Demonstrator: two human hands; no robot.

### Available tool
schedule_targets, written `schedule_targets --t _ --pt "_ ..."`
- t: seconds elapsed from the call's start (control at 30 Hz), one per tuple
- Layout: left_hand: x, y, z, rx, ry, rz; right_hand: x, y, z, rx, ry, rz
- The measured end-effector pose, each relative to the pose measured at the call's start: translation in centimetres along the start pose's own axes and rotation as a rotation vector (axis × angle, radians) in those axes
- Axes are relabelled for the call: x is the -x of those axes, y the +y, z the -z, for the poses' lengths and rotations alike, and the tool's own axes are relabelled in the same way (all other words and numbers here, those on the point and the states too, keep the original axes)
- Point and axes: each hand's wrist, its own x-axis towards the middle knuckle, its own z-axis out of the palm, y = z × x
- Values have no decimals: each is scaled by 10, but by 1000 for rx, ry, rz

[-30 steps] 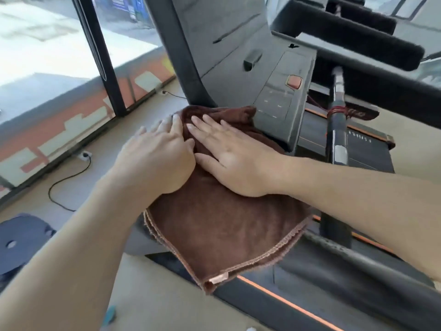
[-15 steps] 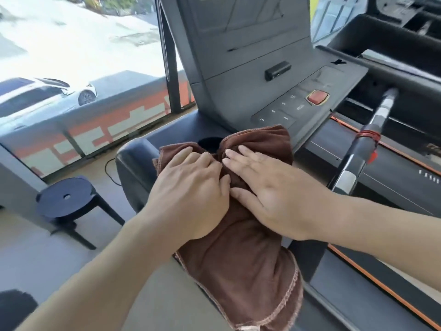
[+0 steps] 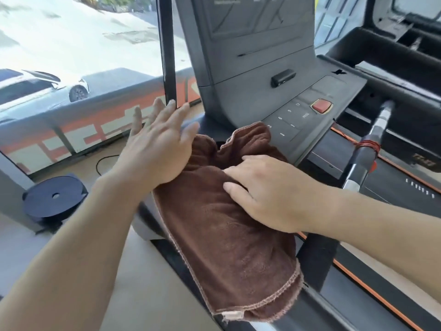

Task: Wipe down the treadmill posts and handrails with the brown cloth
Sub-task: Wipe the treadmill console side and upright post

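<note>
The brown cloth (image 3: 229,247) is draped over the treadmill's left handrail (image 3: 148,228), bunched at its far end beside the console (image 3: 253,96). My right hand (image 3: 267,194) lies on top of the cloth, its fingers curled into the folds and gripping the fabric. My left hand (image 3: 160,144) is lifted with straight, spread fingers; only the heel of the palm still meets the cloth's left edge. A metal-and-black grip bar (image 3: 365,154) with red cord wound round it stands to the right.
A round dark stool (image 3: 55,199) stands on the floor at the left, near a black cable (image 3: 100,163). A black window post (image 3: 168,51) rises behind my left hand. The treadmill belt (image 3: 405,187) and an orange-edged side rail (image 3: 372,292) lie right.
My left hand has lifted off the cloth and spread its fingers, moving up and left. My right hand has curled into the cloth. The view has tilted up toward the console.
</note>
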Motion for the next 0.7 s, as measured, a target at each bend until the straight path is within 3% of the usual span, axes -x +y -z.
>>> schedule_targets --t 0.13,0.23,0.3,0.43,0.6,0.7 --pt "-22 -20 12 256 174 152 -26 -15 0 214 -77 -30" --pt "-25 -24 6 401 266 212 -35 -13 -3 35 -113 -48" --pt "-26 -23 4 343 281 218 -33 -3 -7 -114 -99 20" --pt "-32 -21 5 198 97 192 -22 10 4 -187 -90 -32" --pt "-37 -26 7 155 -53 210 -28 -12 7 272 -211 -76" --pt "-38 -27 5 205 -13 210 -40 -16 3 86 -241 -73"
